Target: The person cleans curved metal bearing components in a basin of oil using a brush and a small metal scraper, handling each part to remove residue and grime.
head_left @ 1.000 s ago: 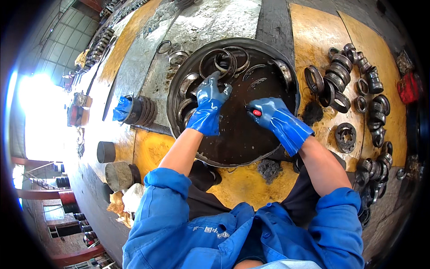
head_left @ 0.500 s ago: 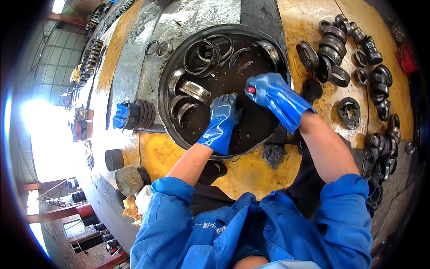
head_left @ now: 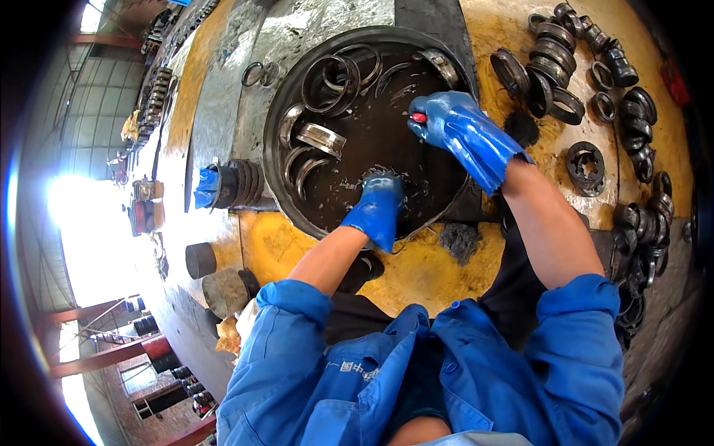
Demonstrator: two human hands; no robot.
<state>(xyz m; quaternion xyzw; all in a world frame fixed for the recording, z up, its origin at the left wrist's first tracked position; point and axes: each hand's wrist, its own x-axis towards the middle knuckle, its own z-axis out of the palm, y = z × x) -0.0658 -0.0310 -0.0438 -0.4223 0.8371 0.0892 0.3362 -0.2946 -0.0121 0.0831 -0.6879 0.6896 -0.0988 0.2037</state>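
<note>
A wide round basin (head_left: 270, 152) with a dark rim stands before me, holding dark liquid (head_left: 375, 137). My left hand (head_left: 378, 202), in a blue rubber glove, is dipped into the liquid near the front; its fingers are hidden. My right hand (head_left: 452, 128), gloved alike, is closed above the liquid at the right side. A small red end (head_left: 419, 117) pokes out of that fist; the rest of the item is covered. Several metal rings rest at the basin's left and back, among them a broad shiny ring (head_left: 321, 138). A curved metal piece (head_left: 440, 68) leans at the back right.
Dark metal rings (head_left: 552, 70) stand in rows on the yellow surface to the right, near a notched disc (head_left: 585, 169). Dark fibrous clumps (head_left: 460, 239) lie beside the basin. Ribbed cylinders (head_left: 245, 184) and a round block (head_left: 224, 291) are on the left.
My left hand has sunk deeper into the liquid, its fingers now covered, and ripples surround it. My right hand stays closed with the red end showing. The view has shifted slightly.
</note>
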